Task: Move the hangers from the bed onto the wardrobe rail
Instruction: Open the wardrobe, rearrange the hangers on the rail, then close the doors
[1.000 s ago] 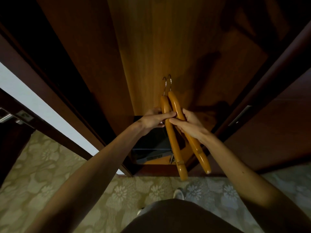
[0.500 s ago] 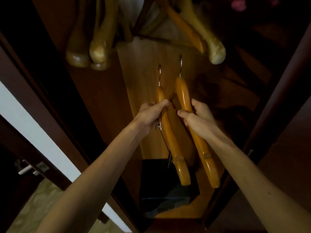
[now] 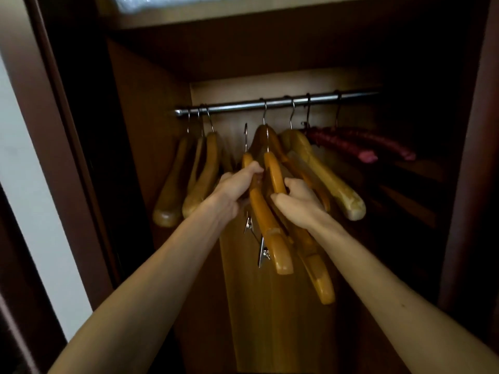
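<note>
Inside the open wardrobe I hold two orange wooden hangers below the metal rail [image 3: 275, 103]. My left hand [image 3: 237, 186] grips the left hanger [image 3: 266, 225], which has metal clips under it; its hook points up short of the rail. My right hand [image 3: 298, 199] grips the right hanger [image 3: 314, 268], whose hook also stands just below the rail. Both hooks are free of the rail.
Three pale wooden hangers [image 3: 189, 182] hang at the rail's left end, two more wooden hangers [image 3: 321, 174] in the middle and dark red padded hangers [image 3: 359, 147] on the right. A shelf [image 3: 243, 20] runs above. Door frames [image 3: 54, 157] flank the opening.
My view has tilted up from the wardrobe floor to the rail. Both hands have lifted the two hangers and drawn them apart, one in each hand, close under the rail.
</note>
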`<act>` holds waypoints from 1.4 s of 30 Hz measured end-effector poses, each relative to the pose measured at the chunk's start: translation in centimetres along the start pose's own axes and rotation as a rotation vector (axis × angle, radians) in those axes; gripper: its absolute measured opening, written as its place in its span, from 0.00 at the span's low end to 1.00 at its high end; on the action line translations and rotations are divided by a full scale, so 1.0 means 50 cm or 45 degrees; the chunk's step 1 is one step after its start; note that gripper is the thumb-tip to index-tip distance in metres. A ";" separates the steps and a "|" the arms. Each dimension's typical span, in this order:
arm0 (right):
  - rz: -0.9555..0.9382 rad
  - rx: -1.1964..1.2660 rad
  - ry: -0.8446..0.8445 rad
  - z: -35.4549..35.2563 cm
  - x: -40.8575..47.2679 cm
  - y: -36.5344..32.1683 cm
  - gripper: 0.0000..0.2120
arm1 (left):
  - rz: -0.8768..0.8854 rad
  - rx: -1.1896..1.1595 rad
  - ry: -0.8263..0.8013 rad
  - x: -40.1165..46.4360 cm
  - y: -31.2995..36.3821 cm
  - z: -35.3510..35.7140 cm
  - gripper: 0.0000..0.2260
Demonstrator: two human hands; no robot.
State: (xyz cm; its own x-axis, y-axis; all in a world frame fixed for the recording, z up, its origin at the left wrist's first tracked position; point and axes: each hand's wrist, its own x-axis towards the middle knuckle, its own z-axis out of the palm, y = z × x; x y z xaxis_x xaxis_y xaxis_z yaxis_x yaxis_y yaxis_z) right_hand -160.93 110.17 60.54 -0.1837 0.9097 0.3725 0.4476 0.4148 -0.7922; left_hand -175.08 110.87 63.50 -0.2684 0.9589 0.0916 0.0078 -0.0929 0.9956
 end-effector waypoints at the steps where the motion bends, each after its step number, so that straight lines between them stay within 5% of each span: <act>1: -0.002 -0.005 -0.003 -0.002 0.017 -0.011 0.09 | 0.013 0.004 0.007 0.007 0.013 -0.002 0.14; 6: -0.030 -0.041 0.024 -0.011 0.091 -0.072 0.11 | 0.043 -0.013 0.002 0.050 0.077 -0.014 0.04; 12: -0.041 0.004 0.009 -0.003 0.173 -0.129 0.09 | 0.092 0.034 0.078 0.097 0.127 -0.024 0.04; 16: -0.032 -0.011 -0.013 0.011 0.215 -0.144 0.06 | 0.133 0.099 0.144 0.130 0.136 -0.030 0.13; 42: -0.010 -0.167 0.153 0.059 0.283 -0.075 0.04 | 0.085 0.461 0.140 0.206 0.107 -0.006 0.11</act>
State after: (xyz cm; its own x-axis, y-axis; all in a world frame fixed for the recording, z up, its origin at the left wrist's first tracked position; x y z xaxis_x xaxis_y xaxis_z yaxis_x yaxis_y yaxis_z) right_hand -167.80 121.54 67.37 -0.0853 0.8941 0.4397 0.5584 0.4084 -0.7220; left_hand -178.10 120.18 69.75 -0.3572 0.9177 0.1736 0.3634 -0.0346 0.9310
